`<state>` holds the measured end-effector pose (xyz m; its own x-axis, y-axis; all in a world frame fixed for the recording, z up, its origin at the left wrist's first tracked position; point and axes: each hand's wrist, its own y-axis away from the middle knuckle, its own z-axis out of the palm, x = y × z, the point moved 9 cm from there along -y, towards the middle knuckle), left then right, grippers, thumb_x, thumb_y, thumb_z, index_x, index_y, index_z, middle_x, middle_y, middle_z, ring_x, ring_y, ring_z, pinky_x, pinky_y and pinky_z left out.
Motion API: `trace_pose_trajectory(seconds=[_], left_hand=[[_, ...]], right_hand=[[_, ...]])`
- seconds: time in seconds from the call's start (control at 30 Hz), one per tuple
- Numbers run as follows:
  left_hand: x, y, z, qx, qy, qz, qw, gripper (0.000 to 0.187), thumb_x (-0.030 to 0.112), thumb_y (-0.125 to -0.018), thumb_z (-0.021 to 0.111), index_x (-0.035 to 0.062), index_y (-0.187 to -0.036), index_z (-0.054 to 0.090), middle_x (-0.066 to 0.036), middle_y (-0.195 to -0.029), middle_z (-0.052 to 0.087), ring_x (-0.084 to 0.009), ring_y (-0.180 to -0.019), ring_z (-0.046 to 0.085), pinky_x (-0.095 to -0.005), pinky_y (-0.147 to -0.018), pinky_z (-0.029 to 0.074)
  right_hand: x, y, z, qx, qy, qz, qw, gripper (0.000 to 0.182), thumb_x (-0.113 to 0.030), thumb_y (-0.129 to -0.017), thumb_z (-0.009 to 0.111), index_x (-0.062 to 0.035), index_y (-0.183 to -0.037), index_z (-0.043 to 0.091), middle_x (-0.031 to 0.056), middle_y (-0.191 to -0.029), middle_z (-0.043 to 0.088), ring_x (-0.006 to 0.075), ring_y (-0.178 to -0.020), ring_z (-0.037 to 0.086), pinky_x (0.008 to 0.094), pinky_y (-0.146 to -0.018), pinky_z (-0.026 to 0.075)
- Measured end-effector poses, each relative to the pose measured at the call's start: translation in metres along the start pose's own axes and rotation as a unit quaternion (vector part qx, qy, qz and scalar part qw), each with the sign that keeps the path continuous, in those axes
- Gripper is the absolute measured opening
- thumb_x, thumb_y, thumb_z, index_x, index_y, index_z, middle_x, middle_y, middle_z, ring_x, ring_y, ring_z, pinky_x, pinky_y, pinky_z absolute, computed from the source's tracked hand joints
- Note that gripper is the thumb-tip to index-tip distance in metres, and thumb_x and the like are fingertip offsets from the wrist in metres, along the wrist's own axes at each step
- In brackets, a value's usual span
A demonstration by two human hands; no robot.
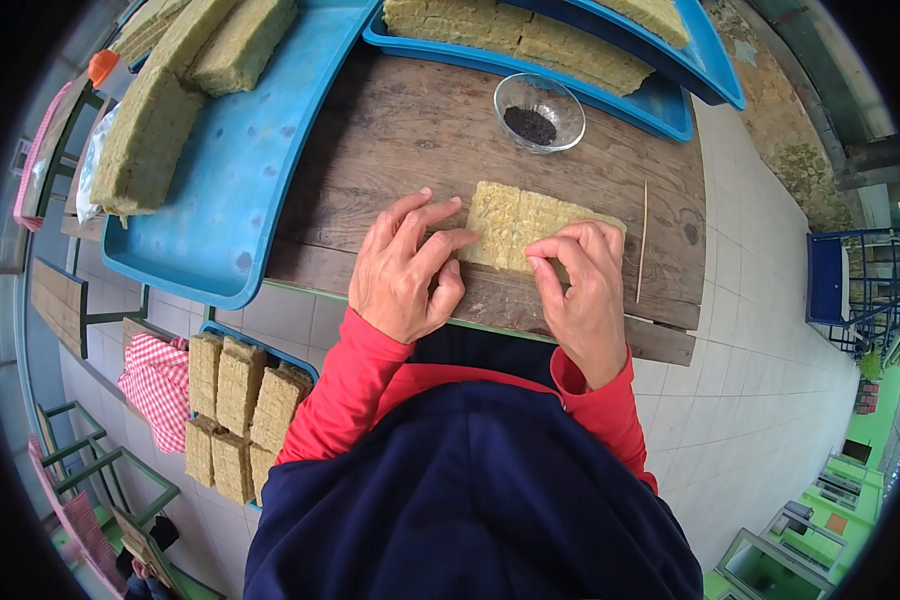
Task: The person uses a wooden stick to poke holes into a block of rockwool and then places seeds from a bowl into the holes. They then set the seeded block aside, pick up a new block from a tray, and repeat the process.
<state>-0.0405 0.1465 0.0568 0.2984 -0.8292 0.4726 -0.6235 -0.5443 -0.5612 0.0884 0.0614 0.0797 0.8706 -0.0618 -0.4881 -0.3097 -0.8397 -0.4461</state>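
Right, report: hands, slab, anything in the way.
Left hand at left end of slab. Right hand over it, pinching. Stick and glass bowl clear of both hands; nothing blocking.

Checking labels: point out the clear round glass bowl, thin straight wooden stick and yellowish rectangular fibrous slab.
Glass bowl (568,114): head view, right inner wall.
Wooden stick (642,240): head view, mid-shaft.
Fibrous slab (515,222): head view, top face.

You can read no text, label, brand, number or sign anywhere in this view.
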Motion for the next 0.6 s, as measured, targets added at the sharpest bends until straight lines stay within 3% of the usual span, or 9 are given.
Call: trace_pose_trajectory(seconds=[0.2,0.6], left_hand=[[0.000,0.000,-0.001,0.005,0.000,0.001,1.000,0.028,0.008,-0.064,0.055,0.0098,-0.088,0.069,-0.009,-0.112,0.063,-0.0337,-0.113,0.052,-0.0423,-0.094,0.043],[0.001,-0.001,0.000,0.003,-0.003,0.003,1.000,0.027,0.009,-0.064,0.056,0.0091,-0.087,0.069,-0.009,-0.110,0.063,-0.0337,-0.113,0.052,-0.0417,-0.095,0.043]], right_hand=[[0.016,-0.001,-0.017,0.041,0.036,0.030,0.998,0.013,0.002,-0.071,0.069,-0.0052,-0.081,0.064,0.0070,-0.085,0.053,0.0278,-0.092,0.049,0.0375,-0.081,0.042],[0.016,-0.002,-0.007,0.025,0.023,0.018,0.999,0.011,0.001,-0.072,0.068,-0.0051,-0.081,0.064,0.0062,-0.086,0.054,0.0279,-0.094,0.048,0.0381,-0.082,0.041]])
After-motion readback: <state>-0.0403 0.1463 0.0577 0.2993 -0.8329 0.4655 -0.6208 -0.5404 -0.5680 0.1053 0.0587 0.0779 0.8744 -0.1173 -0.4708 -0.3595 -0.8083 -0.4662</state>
